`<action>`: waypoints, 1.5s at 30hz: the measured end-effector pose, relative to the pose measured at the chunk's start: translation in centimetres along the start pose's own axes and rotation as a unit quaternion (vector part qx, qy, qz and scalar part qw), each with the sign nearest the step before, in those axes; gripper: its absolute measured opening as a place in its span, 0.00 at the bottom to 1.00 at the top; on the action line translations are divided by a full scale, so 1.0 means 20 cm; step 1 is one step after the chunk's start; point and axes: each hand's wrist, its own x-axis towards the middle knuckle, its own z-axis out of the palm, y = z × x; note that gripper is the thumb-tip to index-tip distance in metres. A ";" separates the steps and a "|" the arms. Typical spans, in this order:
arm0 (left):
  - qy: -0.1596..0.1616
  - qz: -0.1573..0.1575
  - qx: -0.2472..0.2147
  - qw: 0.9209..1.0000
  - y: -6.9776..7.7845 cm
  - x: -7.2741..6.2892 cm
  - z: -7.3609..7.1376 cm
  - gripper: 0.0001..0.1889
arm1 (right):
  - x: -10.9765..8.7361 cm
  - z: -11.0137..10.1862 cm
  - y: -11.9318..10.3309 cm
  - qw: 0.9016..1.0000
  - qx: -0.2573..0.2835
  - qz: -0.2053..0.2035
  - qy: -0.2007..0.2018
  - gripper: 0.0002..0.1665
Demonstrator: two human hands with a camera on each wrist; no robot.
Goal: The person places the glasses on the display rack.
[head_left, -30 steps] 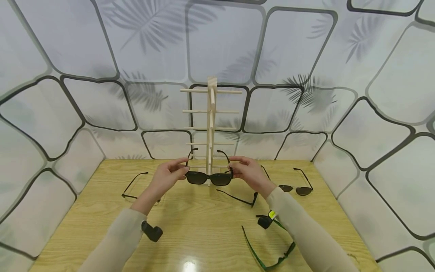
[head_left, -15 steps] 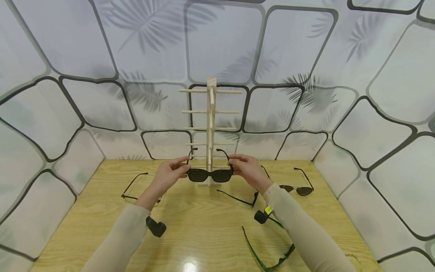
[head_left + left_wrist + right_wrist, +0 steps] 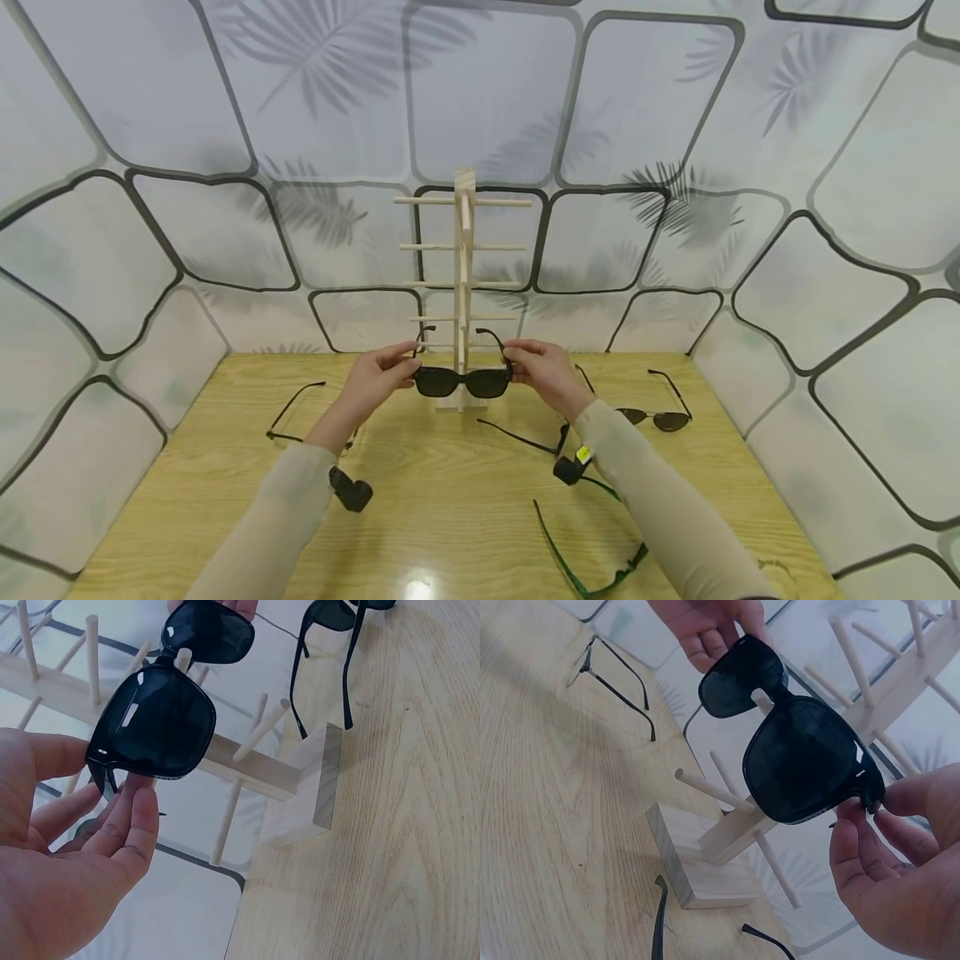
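Black sunglasses are held level in front of the wooden display stand, lenses facing me and temples reaching back past its post. My left hand pinches their left hinge end between thumb and fingers. On the other side my right hand pinches the right hinge end. In the left wrist view the sunglasses have a peg tip showing at the bridge. From the right wrist, a peg end shows just above the bridge, and the stand's base block sits on the table below.
Clear-lens glasses lie left on the wood table. Dark-framed glasses lie right of the stand, partly under my right arm. Metal-bridge sunglasses lie farther right; green-framed glasses are near the front. A patterned backdrop stands behind.
Both hands have raised the sunglasses slightly, so the lenses now sit higher against the stand and its base shows below them. The other glasses have stayed put.
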 end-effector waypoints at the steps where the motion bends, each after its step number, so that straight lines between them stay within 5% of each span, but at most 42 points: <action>1: 0.000 0.000 0.000 1.000 0.00 0.00 0.00 0.26 | 0.00 0.00 0.00 1.000 0.003 0.003 0.001 0.23; 19: 0.004 -0.016 0.005 1.000 -0.01 0.01 -0.01 0.26 | 0.04 0.02 0.02 1.000 0.018 0.008 0.011 0.22; 45: 0.012 0.030 0.022 0.999 -0.01 -0.02 0.01 0.28 | 0.04 0.01 0.00 1.000 -0.008 0.005 0.018 0.25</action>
